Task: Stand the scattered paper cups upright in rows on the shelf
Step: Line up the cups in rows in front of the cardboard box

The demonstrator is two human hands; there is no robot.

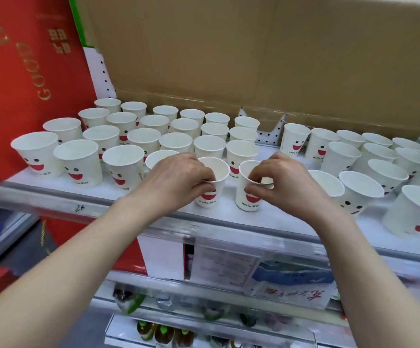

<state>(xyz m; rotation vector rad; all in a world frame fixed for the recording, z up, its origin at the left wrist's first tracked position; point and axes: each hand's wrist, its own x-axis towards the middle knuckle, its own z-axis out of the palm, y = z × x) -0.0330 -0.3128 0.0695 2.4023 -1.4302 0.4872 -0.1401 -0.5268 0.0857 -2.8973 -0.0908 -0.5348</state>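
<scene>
I am pinching one cup by its rim with my left grip, fingers curled over the near edge and clamped on the paper. My right grip is pinching the rim of a second cup the same way, thumb and forefinger closed on it. Both cups are standing upright, mouths up, smiling faces toward me, at the front of the shelf. They are sitting near each other but apart, in the gap between two groups. On my left, rows of cups are standing upright and reaching back toward the cardboard box. On my right, more cups are standing in rows as well. A red box is leaning at the shelf's left end.
</scene>
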